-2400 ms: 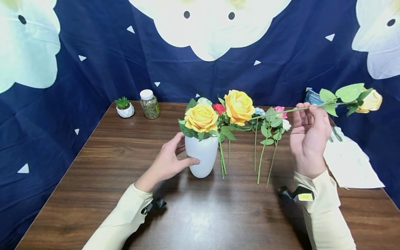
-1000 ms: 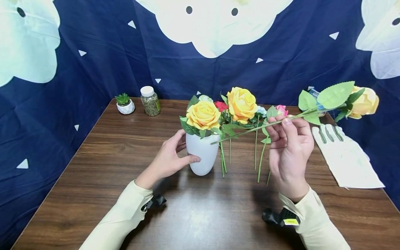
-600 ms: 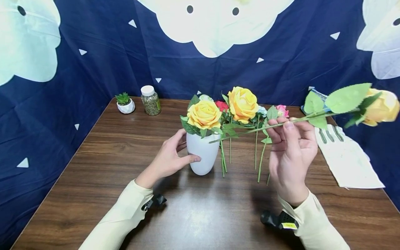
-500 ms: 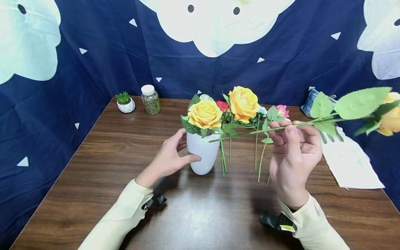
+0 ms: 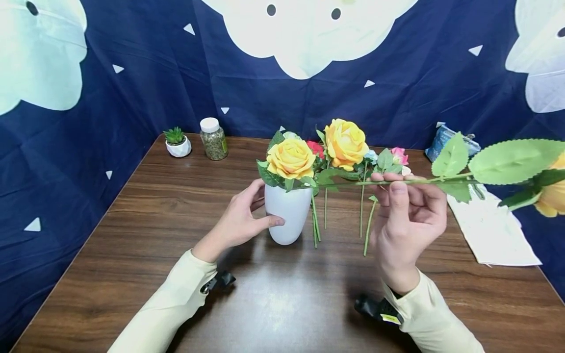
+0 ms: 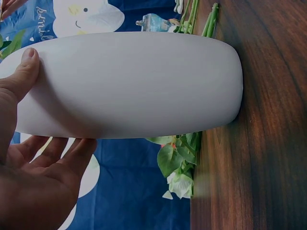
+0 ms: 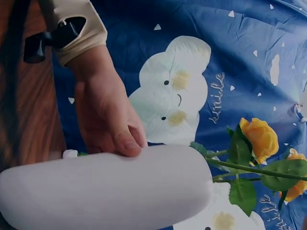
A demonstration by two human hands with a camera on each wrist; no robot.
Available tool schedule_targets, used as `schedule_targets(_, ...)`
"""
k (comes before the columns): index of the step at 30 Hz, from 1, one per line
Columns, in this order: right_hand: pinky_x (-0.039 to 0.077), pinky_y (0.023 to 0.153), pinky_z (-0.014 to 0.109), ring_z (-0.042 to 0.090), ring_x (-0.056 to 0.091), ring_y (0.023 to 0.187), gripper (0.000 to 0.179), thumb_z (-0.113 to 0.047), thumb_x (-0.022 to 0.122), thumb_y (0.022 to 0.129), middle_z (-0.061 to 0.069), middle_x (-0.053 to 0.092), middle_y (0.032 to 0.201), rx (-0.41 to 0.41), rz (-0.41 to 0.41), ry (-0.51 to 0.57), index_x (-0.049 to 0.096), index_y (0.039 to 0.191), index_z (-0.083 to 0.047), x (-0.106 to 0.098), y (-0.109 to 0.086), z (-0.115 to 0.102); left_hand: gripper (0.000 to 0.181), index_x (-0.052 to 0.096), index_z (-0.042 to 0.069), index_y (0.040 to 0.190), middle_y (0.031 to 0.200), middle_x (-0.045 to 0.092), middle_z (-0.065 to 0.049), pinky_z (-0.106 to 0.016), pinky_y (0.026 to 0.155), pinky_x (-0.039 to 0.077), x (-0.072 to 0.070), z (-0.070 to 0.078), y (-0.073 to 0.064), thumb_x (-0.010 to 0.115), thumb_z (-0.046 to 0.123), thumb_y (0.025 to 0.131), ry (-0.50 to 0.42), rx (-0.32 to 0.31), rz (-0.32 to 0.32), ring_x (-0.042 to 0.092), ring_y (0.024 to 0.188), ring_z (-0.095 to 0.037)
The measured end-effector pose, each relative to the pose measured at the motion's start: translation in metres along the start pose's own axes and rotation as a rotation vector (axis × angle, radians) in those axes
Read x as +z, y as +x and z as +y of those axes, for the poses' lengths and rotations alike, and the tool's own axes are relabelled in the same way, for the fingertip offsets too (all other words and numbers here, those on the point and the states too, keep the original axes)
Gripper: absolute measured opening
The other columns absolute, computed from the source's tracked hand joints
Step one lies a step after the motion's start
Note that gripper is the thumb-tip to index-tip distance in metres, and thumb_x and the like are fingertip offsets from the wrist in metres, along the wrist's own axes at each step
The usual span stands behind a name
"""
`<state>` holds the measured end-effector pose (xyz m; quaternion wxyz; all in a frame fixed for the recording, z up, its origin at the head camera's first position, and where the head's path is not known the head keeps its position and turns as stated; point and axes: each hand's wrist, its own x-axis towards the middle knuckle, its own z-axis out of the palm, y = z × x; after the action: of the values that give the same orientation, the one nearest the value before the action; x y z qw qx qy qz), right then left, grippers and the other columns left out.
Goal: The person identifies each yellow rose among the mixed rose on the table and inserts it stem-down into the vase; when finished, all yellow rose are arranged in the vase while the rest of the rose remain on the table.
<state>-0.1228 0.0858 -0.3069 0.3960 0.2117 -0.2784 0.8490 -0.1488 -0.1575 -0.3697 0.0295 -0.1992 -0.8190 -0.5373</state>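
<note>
Rose (image 5: 552,197) at three o'clock is cut off, thin stem (image 5: 362,183) pinched by right hand (image 5: 406,220); left hand (image 5: 237,221) grips the smooth, tapered vase (image 5: 291,212) toward six o'clock, leaves (image 5: 267,172) partly hiding its rim.

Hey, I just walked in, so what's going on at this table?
A person's left hand grips an upright white vase with a large yellow rose at its top. Their right hand pinches a long-stemmed yellow rose, its lower end up by the top of the vase; I can't tell whether it is inside. More flowers, including a pink rose, lie farther back on the wooden table.
</note>
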Motion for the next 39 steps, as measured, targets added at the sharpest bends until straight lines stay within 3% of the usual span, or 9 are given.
schedule_targets(4, 0.067, 0.070, 0.040, 0.037, 0.075, 0.076, 0.018, 0.021, 0.067, 0.087, 0.029, 0.072, 0.084, 0.004, -0.016, -0.015, 0.052, 0.096, 0.015, 0.001, -0.004, 0.004, 0.080, 0.048, 0.004, 0.148, 0.140, 0.062, -0.018, -0.045, 0.110, 0.051, 0.000, 0.001, 0.000, 0.090, 0.008, 0.080, 0.005, -0.002, -0.003, 0.060, 0.131, -0.031)
schedule_targets(9, 0.067, 0.071, 0.038, 0.034, 0.076, 0.076, 0.015, 0.019, 0.066, 0.088, 0.027, 0.073, 0.085, -0.012, -0.049, -0.109, 0.055, 0.097, 0.015, 0.003, -0.007, 0.006, 0.080, 0.048, 0.003, 0.148, 0.140, 0.062, -0.019, -0.047, 0.109, 0.052, -0.001, 0.003, -0.002, 0.090, 0.008, 0.080, 0.001, 0.005, 0.004, 0.060, 0.131, -0.033)
schedule_targets(13, 0.066, 0.070, 0.036, 0.031, 0.076, 0.075, 0.010, 0.020, 0.063, 0.086, 0.024, 0.074, 0.083, -0.067, -0.079, -0.186, 0.057, 0.094, 0.017, 0.008, -0.010, 0.007, 0.079, 0.049, 0.004, 0.147, 0.140, 0.062, -0.019, -0.047, 0.110, 0.051, -0.002, 0.002, -0.002, 0.090, 0.007, 0.080, 0.002, 0.003, 0.009, 0.060, 0.131, -0.033)
schedule_targets(18, 0.067, 0.070, 0.036, 0.030, 0.076, 0.073, 0.018, 0.016, 0.074, 0.084, 0.024, 0.073, 0.080, -0.174, -0.094, -0.156, 0.057, 0.088, 0.018, 0.015, -0.014, 0.005, 0.080, 0.048, 0.004, 0.148, 0.141, 0.062, -0.018, -0.046, 0.110, 0.051, -0.002, 0.000, 0.000, 0.090, 0.009, 0.080, 0.005, 0.000, 0.001, 0.060, 0.132, -0.031)
schedule_targets(23, 0.067, 0.075, 0.038, 0.029, 0.077, 0.077, 0.018, 0.015, 0.075, 0.084, 0.023, 0.074, 0.083, -0.215, -0.181, -0.178, 0.058, 0.089, 0.019, 0.017, -0.020, 0.009, 0.078, 0.050, 0.004, 0.146, 0.138, 0.064, -0.018, -0.045, 0.110, 0.051, -0.002, -0.001, 0.001, 0.090, 0.007, 0.080, -0.008, 0.004, 0.005, 0.060, 0.131, -0.031)
schedule_targets(28, 0.066, 0.074, 0.032, 0.023, 0.077, 0.078, 0.013, 0.011, 0.074, 0.087, 0.016, 0.077, 0.086, -0.186, -0.215, -0.311, 0.063, 0.092, 0.017, 0.015, -0.017, 0.019, 0.078, 0.049, 0.003, 0.147, 0.138, 0.064, -0.018, -0.044, 0.111, 0.051, -0.002, -0.003, 0.001, 0.090, 0.007, 0.080, -0.014, 0.009, -0.001, 0.060, 0.131, -0.030)
schedule_targets(34, 0.066, 0.076, 0.034, 0.021, 0.077, 0.080, 0.005, 0.012, 0.067, 0.089, 0.010, 0.078, 0.088, -0.063, -0.269, -0.401, 0.063, 0.091, 0.012, 0.014, -0.011, 0.031, 0.084, 0.045, 0.001, 0.151, 0.141, 0.061, -0.019, -0.045, 0.111, 0.051, -0.002, -0.003, 0.001, 0.090, 0.005, 0.079, -0.018, 0.023, 0.003, 0.060, 0.132, -0.032)
schedule_targets(39, 0.066, 0.073, 0.031, 0.013, 0.077, 0.079, 0.009, 0.008, 0.068, 0.090, 0.000, 0.078, 0.089, 0.015, -0.289, -0.469, 0.064, 0.091, 0.001, 0.008, -0.011, 0.038, 0.085, 0.044, 0.001, 0.151, 0.141, 0.061, -0.019, -0.045, 0.111, 0.050, -0.002, -0.002, 0.002, 0.090, 0.005, 0.079, -0.014, 0.022, 0.001, 0.059, 0.132, -0.032)
